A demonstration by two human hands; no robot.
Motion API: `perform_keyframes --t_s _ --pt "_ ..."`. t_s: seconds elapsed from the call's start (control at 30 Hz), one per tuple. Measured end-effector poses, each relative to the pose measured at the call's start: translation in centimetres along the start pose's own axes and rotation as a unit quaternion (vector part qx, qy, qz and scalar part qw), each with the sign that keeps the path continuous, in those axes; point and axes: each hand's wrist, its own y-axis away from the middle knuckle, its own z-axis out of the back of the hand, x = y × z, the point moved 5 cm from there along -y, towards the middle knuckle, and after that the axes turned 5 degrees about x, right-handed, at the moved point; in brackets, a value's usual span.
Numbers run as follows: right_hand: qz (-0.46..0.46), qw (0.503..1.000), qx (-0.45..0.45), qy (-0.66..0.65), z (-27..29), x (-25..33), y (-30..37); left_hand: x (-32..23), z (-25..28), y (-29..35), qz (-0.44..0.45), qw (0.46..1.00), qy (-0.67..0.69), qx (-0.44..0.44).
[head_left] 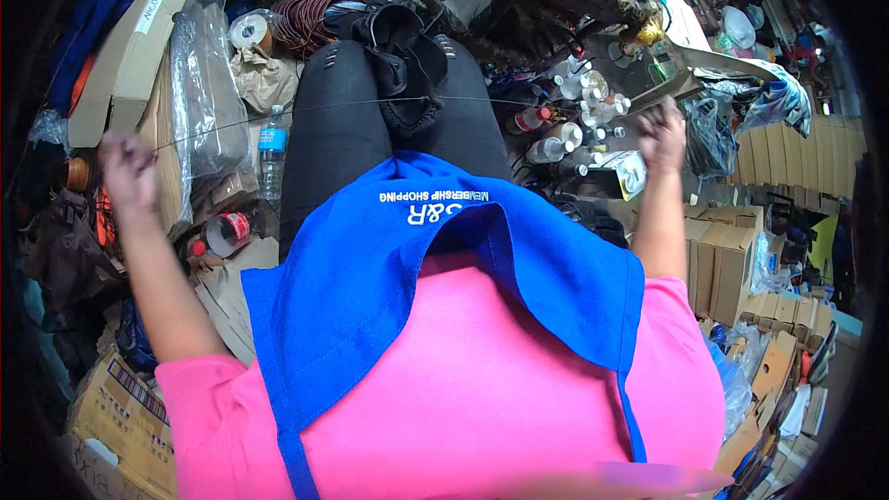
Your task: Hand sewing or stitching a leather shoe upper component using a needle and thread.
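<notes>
A black shoe is held between my knees, its opening facing up. A thin thread runs out from it to both sides, stretched nearly straight across my lap. My left hand, out at the far left and smeared by motion, is closed at the thread's left end. On the other side, my right hand is raised with curled fingers, closed at the right end. Both arms are spread wide. A blue apron covers my front and upper lap.
Clear plastic bottles crowd the floor by my right knee. Left of my legs are a blue-labelled water bottle, a red-capped bottle and a long cardboard box. Stacked cardboard stands at the right. Reddish-brown cord lies beyond my knees.
</notes>
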Motion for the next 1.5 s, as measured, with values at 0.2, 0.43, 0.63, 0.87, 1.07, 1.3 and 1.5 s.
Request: perform_keyframes --t_s 0.2,0.43,0.63,0.87,1.07,1.3,1.5 --pt "-0.063 0.944 0.033 0.321 -2.4 -1.4 1.4 4.5 -4.3 -1.1 0.026 0.962 -0.268 -0.032" --pt "0.031 0.814 0.379 0.439 -23.6 -8.5 4.7 17.0 -30.5 1.2 -0.040 0.757 -0.468 0.454" --pt "-0.020 0.809 0.414 0.417 -24.6 -10.6 3.8 20.1 -32.7 -0.3 0.016 0.691 -0.509 0.513" --pt "0.002 0.776 0.461 0.430 -24.7 -11.3 4.3 21.7 -32.0 -0.4 0.129 0.714 -0.444 0.526" --pt "0.021 0.813 0.421 0.400 -24.2 -11.9 5.8 21.7 -31.6 -0.1 0.170 0.735 -0.409 0.512" --pt "0.101 0.798 0.361 0.472 -23.9 -11.1 8.0 21.4 -31.7 0.3 0.200 0.693 -0.403 0.564" --pt "0.160 0.713 0.378 0.568 -25.7 -9.1 9.3 21.4 -31.8 0.4 0.206 0.663 -0.410 0.591"
